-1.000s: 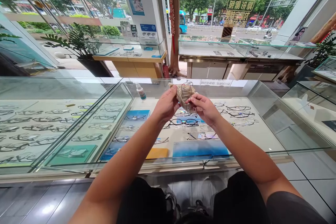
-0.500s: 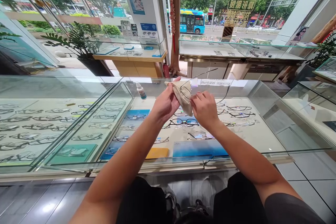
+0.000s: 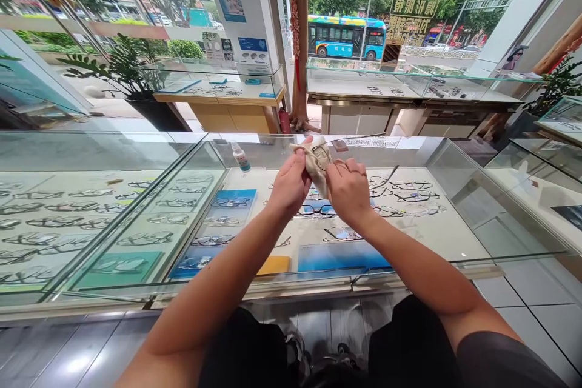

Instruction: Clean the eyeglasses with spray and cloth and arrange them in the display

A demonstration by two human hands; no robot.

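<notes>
One glass-topped table spans the frame; its far edge runs just beyond the hands. Two forearms converge at upper centre. Left hand: angled inward, fingers clenched on one cloth. Right hand: back upward, fingers curled, gripping one pair of eyeglasses, located between both hands against the cloth, temples extending right. One spray bottle stands upright, left of the left hand, with a gap between.

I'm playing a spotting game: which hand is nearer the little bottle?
Left. The left hand is a bit right of the bottle; the right hand is farther off, beyond the cloth.
</notes>
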